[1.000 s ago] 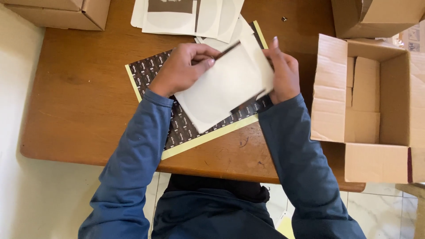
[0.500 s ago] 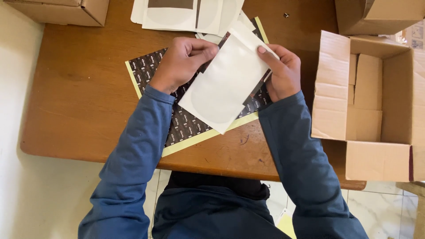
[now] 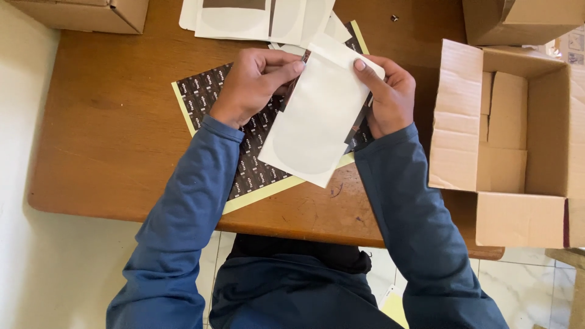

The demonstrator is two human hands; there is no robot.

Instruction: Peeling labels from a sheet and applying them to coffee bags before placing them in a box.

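Both hands, left hand (image 3: pixel 253 85) and right hand (image 3: pixel 387 91), are pinching the white pouch's (image 3: pixel 317 122) top corners above the sticker sheet (image 3: pixel 244 164); more pouches (image 3: pixel 256 15) are lying beyond it, seemingly unhandled.

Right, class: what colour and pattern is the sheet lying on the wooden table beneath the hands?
Head view: dark brown sheet with small repeated pale marks and a yellow border.

White pouch (image 3: pixel 317 122) over dark label sheet (image 3: pixel 244 146), beside open carton (image 3: pixel 487 140)
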